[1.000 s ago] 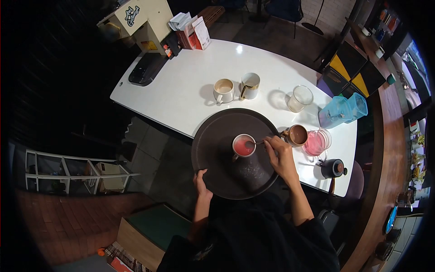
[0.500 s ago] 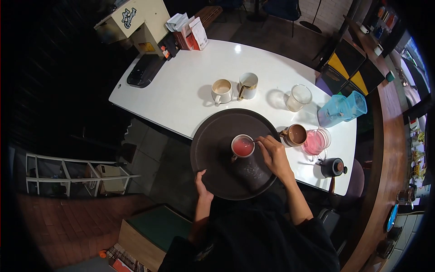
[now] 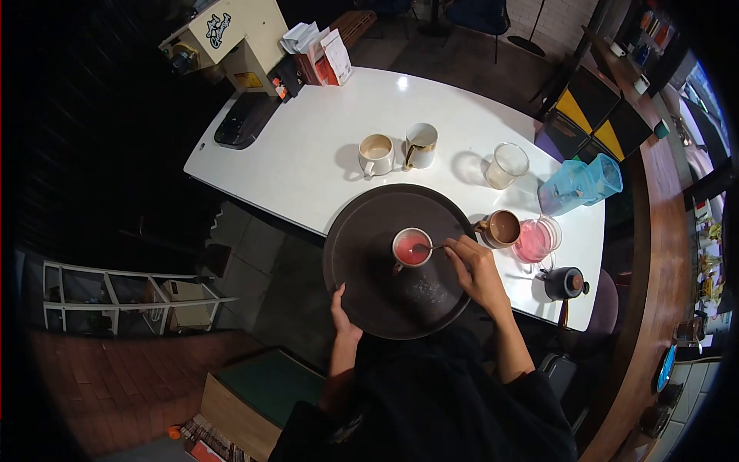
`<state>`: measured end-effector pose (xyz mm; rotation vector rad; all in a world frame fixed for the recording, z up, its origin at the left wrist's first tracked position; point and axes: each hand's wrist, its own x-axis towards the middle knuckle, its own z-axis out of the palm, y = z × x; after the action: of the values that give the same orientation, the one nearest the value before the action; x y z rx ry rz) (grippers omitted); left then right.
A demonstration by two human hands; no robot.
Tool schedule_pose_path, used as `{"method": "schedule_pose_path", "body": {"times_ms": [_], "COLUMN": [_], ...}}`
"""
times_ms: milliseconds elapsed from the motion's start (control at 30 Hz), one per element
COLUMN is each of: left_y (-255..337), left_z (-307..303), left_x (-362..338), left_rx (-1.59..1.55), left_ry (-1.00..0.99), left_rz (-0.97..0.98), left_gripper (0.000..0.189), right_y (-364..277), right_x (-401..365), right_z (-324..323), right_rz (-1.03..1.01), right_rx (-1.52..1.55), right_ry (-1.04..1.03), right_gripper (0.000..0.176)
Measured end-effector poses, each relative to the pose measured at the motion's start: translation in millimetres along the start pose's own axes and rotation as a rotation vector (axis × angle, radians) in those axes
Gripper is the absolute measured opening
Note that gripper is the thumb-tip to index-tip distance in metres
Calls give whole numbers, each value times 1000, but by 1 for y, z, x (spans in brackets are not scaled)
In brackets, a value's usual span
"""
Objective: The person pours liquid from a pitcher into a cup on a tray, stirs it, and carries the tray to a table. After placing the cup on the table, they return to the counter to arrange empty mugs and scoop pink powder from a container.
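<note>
A round dark brown serving tray (image 3: 369, 300) juts over the near edge of the white table. My left hand (image 3: 344, 316) grips its lower left rim, thumb on top and the other fingers hidden beneath. On the tray stands a cup (image 3: 399, 265) with pink liquid (image 3: 408, 246) in it, its handle toward me. Pinched in my right hand (image 3: 476, 269) is a spoon (image 3: 437, 247), whose bowl dips into the liquid. Just right of that hand sits a brown mug (image 3: 504, 229), with a glass jug of pink drink (image 3: 536, 240) beside it.
On the white table (image 3: 308, 146) are a cream mug (image 3: 376, 154), a white mug with a gold handle (image 3: 421, 145), a clear glass (image 3: 508, 165), blue plastic pitchers (image 3: 567, 187) and a black pot (image 3: 564, 284). Several booklets (image 3: 318, 55) stand at the far left.
My right hand has shifted slightly right and down. The spoon now shows more clearly, its bowl at the right part of the cup. The tray and my left hand are nearly unchanged.
</note>
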<state>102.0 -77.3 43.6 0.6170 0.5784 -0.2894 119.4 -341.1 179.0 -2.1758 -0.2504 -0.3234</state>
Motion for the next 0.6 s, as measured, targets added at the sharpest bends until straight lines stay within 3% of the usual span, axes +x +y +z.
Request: {"method": "schedule_pose_path", "body": {"times_ms": [200, 367, 500, 600], "left_y": [-3, -5, -7, -3], "left_z": [-8, -17, -14, -7], "left_x": [6, 14, 13, 8], "left_rx": [47, 102, 100, 105], "left_ry": [27, 126, 121, 110], "left_rz": [-1, 17, 52, 32], "left_gripper": [48, 49, 49, 49], "right_y": [4, 17, 32, 43], "right_x": [-4, -12, -25, -41], "right_z": [-11, -15, -44, -75], "right_rz": [60, 214, 240, 268], "right_rx": [83, 514, 604, 492], "right_ry": [124, 431, 658, 847], "right_gripper": [18, 23, 24, 24]}}
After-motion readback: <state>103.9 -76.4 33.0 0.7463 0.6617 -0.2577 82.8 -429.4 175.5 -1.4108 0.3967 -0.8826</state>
